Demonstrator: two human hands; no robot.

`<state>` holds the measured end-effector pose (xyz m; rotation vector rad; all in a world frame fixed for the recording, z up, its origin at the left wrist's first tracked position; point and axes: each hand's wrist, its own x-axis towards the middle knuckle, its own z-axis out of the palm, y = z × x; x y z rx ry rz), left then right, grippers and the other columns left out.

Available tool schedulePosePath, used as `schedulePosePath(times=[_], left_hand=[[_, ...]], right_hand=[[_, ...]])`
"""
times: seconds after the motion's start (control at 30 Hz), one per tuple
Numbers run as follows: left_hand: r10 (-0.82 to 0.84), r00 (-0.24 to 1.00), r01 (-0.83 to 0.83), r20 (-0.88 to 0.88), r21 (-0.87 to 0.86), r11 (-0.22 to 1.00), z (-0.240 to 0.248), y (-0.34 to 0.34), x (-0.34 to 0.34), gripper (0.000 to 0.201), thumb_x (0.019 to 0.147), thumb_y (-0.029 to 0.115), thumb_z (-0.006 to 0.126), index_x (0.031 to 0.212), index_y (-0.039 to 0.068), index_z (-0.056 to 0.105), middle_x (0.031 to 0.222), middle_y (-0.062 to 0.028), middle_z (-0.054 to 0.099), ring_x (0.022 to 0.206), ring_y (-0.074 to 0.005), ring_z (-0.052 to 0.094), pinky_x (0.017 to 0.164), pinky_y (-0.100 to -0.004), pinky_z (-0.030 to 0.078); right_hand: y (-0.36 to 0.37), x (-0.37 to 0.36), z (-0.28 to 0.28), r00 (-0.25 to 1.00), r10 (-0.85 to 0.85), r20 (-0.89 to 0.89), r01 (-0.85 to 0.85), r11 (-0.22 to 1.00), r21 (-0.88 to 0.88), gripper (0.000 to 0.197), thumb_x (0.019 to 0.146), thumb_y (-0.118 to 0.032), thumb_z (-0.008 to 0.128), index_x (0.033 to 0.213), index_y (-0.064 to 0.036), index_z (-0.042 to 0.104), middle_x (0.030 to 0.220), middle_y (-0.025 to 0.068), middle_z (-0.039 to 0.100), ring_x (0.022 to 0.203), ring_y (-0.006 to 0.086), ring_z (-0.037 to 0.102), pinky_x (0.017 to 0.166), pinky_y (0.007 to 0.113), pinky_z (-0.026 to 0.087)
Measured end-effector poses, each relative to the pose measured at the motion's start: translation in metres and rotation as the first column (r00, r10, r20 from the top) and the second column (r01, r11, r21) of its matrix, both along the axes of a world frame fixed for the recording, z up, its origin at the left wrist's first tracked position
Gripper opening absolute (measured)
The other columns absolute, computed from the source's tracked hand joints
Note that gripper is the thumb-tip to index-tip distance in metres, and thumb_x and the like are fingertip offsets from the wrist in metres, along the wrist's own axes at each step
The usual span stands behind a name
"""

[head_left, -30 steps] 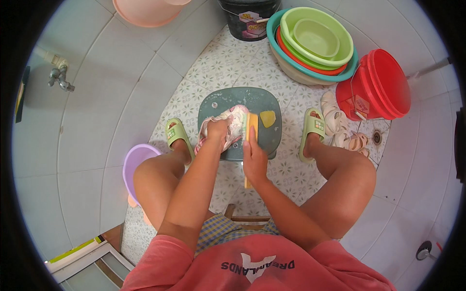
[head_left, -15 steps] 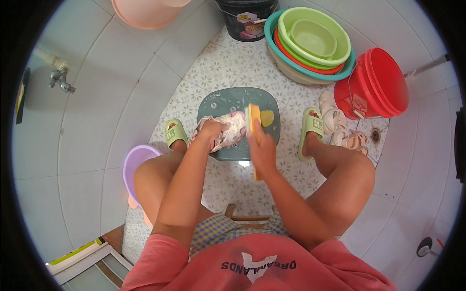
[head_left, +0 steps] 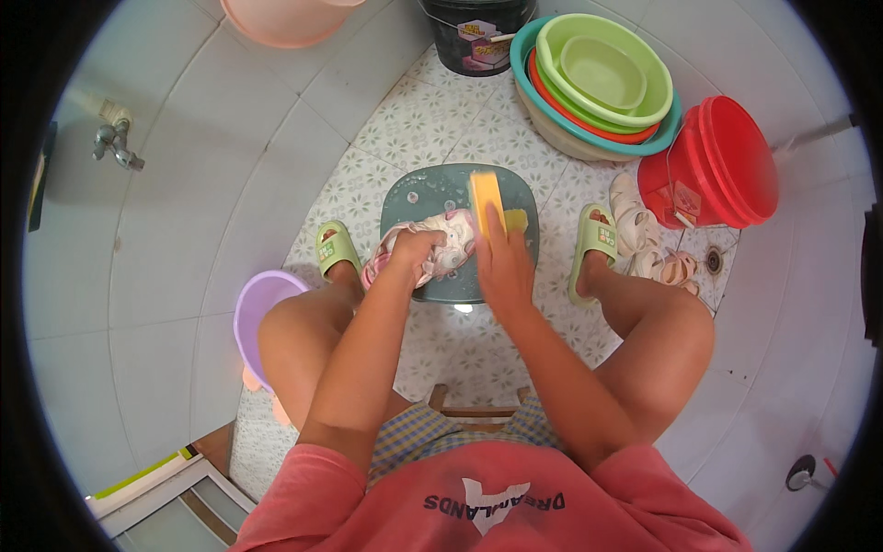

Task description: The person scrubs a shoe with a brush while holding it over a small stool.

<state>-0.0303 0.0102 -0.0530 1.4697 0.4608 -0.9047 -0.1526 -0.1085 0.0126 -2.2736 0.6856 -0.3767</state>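
In front of me, between my feet, is a dark green, rounded-square plastic surface [head_left: 418, 191] with wet patches and suds on it. A crumpled white-and-pink item [head_left: 451, 241] lies across its middle; whether it is cloth or a strappy shoe I cannot tell. My left hand [head_left: 416, 253] is closed on this item and presses it down. In my right hand [head_left: 504, 267] is a scrubbing brush [head_left: 487, 195] with a yellow back, its pale bristle side turned left against the item's right end. A yellow piece of soap [head_left: 518, 220] shows partly behind the brush and fingers.
Stacked basins [head_left: 602, 74], a red bucket [head_left: 685, 175] and a black bucket [head_left: 474, 41] stand at the back. Pale strappy sandals [head_left: 635, 225] lie beside my right slipper [head_left: 596, 244]. A purple basin [head_left: 253, 308] sits by my left knee. A metal tap [head_left: 118, 147] projects from the left wall.
The brush has tipped so more of its yellow back shows. My left hand has shifted slightly right and the item is bunched more. The whole view has moved a little.
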Motion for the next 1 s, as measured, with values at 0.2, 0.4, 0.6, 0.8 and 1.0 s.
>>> schedulePosePath(times=[0.2,0.4,0.6,0.8,1.0], left_hand=[[-0.070,0.996,0.060,-0.059,-0.157,0.986,0.008,-0.003,-0.004,0.021,0.069,-0.002,0.061,0.087,-0.012,0.057,0.079,-0.0180,0.062,0.059,-0.0280,0.062,0.046,-0.0379,0.051],[-0.025,0.999,0.023,-0.021,-0.104,0.994,0.006,-0.007,-0.003,0.026,0.071,0.000,0.058,0.095,-0.008,0.056,0.083,-0.0177,0.063,0.063,-0.0302,0.064,0.045,-0.0427,0.053],[-0.006,1.000,0.007,0.002,-0.103,0.995,0.024,-0.009,-0.009,0.020,0.065,-0.004,0.060,0.084,-0.010,0.058,0.076,-0.0155,0.061,0.060,-0.0257,0.061,0.044,-0.0380,0.050],[-0.017,0.998,0.018,0.063,-0.011,1.000,0.023,-0.014,-0.006,0.019,0.067,-0.001,0.059,0.085,-0.010,0.057,0.076,-0.0163,0.061,0.059,-0.0279,0.062,0.044,-0.0412,0.052],[-0.177,0.960,0.140,0.216,0.176,0.974,0.026,-0.024,-0.008,0.016,0.068,0.000,0.056,0.081,-0.009,0.056,0.072,-0.0151,0.058,0.060,-0.0264,0.061,0.048,-0.0410,0.049]], right_hand=[[0.018,-0.016,0.012,0.916,0.128,-0.382,-0.130,0.991,0.020,0.047,0.089,-0.027,0.049,0.135,-0.0206,0.038,0.096,0.0183,0.050,0.073,0.0373,0.057,0.066,0.046,0.048],[-0.001,0.028,-0.002,0.972,0.023,-0.235,-0.058,0.988,-0.144,0.048,0.088,-0.024,0.050,0.134,-0.0207,0.038,0.094,0.0160,0.047,0.068,0.0343,0.060,0.060,0.044,0.049],[0.021,-0.026,0.019,0.890,0.173,-0.421,-0.202,0.979,-0.026,0.047,0.090,-0.030,0.047,0.135,-0.0193,0.037,0.099,0.0179,0.048,0.070,0.0342,0.060,0.059,0.045,0.049],[-0.024,0.040,-0.005,0.962,0.107,-0.252,-0.047,0.972,0.231,0.043,0.091,-0.027,0.045,0.131,-0.0122,0.044,0.096,0.0212,0.057,0.086,0.0382,0.059,0.073,0.044,0.047],[-0.012,-0.033,-0.026,0.987,-0.136,-0.091,0.163,0.782,0.601,0.043,0.094,-0.027,0.042,0.133,-0.0095,0.042,0.101,0.0185,0.060,0.091,0.0301,0.058,0.081,0.033,0.042]])
